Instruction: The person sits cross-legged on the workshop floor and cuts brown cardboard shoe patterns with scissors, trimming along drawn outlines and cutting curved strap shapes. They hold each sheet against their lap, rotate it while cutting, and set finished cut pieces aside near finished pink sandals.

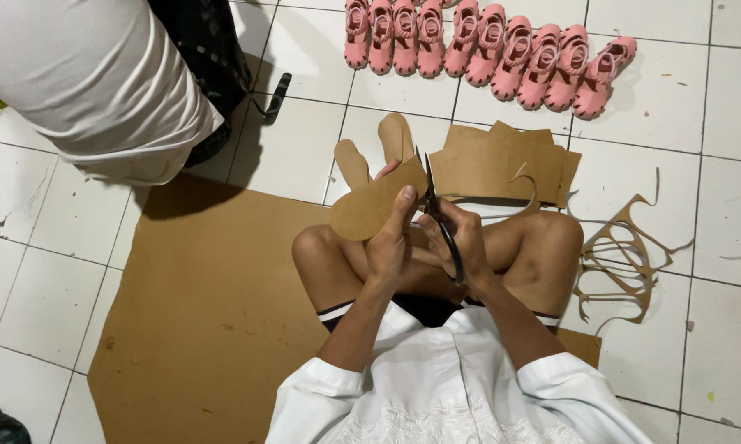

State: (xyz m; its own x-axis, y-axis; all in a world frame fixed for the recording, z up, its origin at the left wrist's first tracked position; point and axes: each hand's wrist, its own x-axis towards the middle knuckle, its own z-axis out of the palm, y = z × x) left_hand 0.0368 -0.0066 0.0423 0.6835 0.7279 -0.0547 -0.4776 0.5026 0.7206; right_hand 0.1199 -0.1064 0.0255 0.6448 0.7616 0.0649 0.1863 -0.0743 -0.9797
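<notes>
A sole-shaped piece of brown cardboard [370, 205] is held up over the person's crossed legs, pinched by the left hand [389, 247], whose thumb lies flat on its upper face and whose fingers curl beneath. The right hand [466, 238] is closed around the handles of black scissors [438, 215], blades at the cutout's right edge. Two finished cutouts [376, 152] lie on the tiles just beyond, beside stacked cardboard sheets [502, 160]. Curly offcuts [621, 255] rest to the right, pink sandals [485, 49] line the far tiles, and a big cardboard sheet [206, 312] spreads underneath.
</notes>
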